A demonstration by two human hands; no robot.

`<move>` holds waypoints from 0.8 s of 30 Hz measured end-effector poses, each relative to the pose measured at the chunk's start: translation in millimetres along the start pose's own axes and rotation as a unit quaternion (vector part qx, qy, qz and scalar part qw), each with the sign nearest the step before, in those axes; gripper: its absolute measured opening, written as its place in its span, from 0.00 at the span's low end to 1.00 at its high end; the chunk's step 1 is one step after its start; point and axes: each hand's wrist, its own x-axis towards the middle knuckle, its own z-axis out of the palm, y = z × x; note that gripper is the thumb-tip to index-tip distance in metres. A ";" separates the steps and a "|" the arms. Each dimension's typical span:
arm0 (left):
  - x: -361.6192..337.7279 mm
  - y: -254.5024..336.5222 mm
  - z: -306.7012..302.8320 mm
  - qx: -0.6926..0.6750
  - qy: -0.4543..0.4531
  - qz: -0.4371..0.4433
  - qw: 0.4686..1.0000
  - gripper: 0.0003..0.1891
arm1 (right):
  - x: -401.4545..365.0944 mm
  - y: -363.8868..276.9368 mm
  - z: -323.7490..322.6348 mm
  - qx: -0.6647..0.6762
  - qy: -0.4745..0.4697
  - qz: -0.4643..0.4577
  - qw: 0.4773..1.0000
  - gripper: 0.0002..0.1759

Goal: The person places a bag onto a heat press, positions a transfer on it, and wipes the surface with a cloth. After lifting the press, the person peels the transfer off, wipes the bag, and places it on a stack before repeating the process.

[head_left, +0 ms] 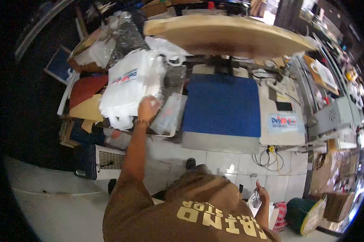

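Note:
My left hand (149, 108) is at the near right edge of a stack of white carry bags (123, 86), its fingers curled against the edge. The top bag carries a blue and red print, and clear plastic lies along the stack's right side. Low at my right side is my right hand (263, 194), thumb stretched upward and its other fingers partly hidden. White bag-like material (254, 200) lies right beside it. In front of me is a flat blue pad (224, 105) on a pale base, under a large round-edged wooden board (230, 34).
A printed translucent sheet (286, 122) lies on the white board at right; another sheet (168, 115) is left of the pad. Cables (268, 157) hang toward the tiled floor. A grey metal case (335, 117) and a green cylindrical container (303, 215) stand at right.

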 end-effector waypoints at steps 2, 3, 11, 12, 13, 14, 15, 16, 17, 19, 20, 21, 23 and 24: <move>27.3 -61.2 -3.7 0.145 0.174 0.046 0.973 0.16 | -3.5 -53.5 -3.8 -0.077 -0.010 -0.061 0.995 0.46; 35.2 -83.6 -4.2 0.212 0.189 0.017 0.959 0.17 | -18.6 -85.3 0.2 -0.029 -0.036 -0.084 0.995 0.41; 42.4 -87.8 -59.5 0.147 -0.056 -0.133 0.978 0.16 | -150.7 -301.9 73.1 0.082 -0.152 -0.223 0.959 0.23; 44.3 -97.5 -62.1 0.170 -0.037 -0.113 0.978 0.14 | -144.6 -318.2 83.0 0.079 -0.153 -0.224 0.959 0.23; 47.0 -103.4 -66.0 0.170 -0.035 -0.116 0.978 0.14 | -132.9 -330.9 96.0 0.033 -0.153 -0.286 0.945 0.23; 50.8 -106.9 -71.6 0.170 0.078 -0.079 0.979 0.12 | -133.7 -350.3 106.2 -0.011 -0.153 -0.347 0.925 0.24; 56.5 -109.1 -78.1 0.167 0.192 -0.039 0.966 0.11 | -137.7 -374.6 111.5 -0.017 -0.194 -0.359 0.913 0.23; 58.2 -94.1 -89.9 0.148 0.235 0.045 0.960 0.09 | -149.5 -405.7 117.7 -0.023 -0.233 -0.371 0.899 0.25; 56.0 -79.0 -94.7 0.129 0.245 0.124 0.953 0.08 | -150.0 -426.2 130.0 0.002 -0.245 -0.380 0.892 0.25; 35.3 -48.1 -93.4 0.168 0.110 0.158 0.967 0.05 | -146.0 -464.4 162.8 0.059 -0.257 -0.427 0.865 0.27; 16.4 -29.1 -94.0 0.104 0.117 0.278 0.948 0.04 | -145.0 -482.1 181.8 0.092 -0.256 -0.460 0.845 0.30; -6.7 -1.9 -95.5 0.071 0.040 0.273 0.958 0.03 | -143.5 -499.3 201.2 0.112 -0.244 -0.462 0.845 0.34; -58.5 35.9 -77.1 -0.027 0.045 0.265 0.963 0.05 | -104.7 -530.3 243.1 0.212 -0.358 -0.303 0.858 0.37; -75.4 46.7 -75.9 -0.060 -0.009 0.242 0.968 0.07 | -58.8 -534.9 275.4 0.284 -0.412 -0.230 0.834 0.36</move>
